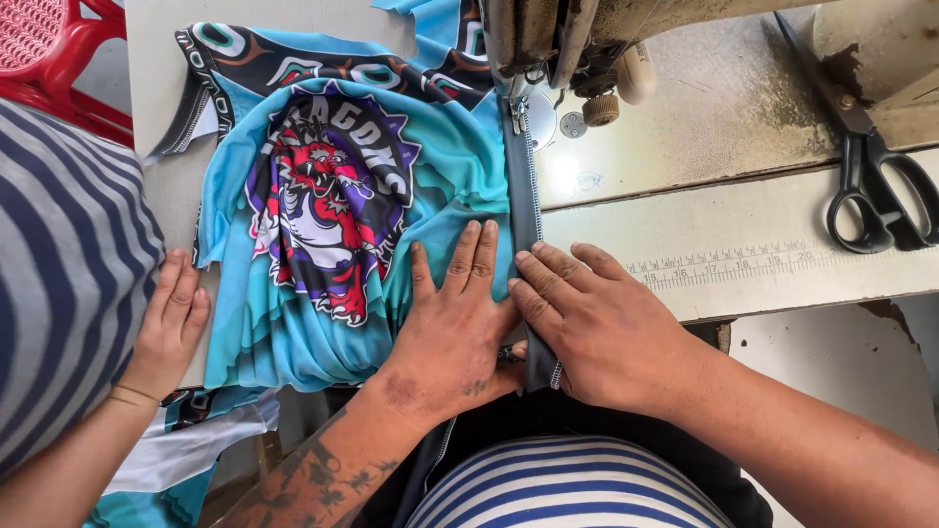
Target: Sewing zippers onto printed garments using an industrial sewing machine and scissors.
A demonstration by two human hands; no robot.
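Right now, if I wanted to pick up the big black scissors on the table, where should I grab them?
Probably by the two loop handles of the black scissors, coming from the near table edge. The handles point toward the person, while the closed blades point away toward the sewing machine. The scissors lie flat, with nothing on them. The right hand is nearer than the left hand.

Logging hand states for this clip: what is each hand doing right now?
Left hand: open, flat on the turquoise jersey.
Right hand: open, pressing the grey zipper strip.

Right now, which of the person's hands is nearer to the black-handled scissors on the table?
The right hand. It presses the grey fabric strip, left of the black-handled scissors; the left hand lies farther left on the turquoise printed jersey.
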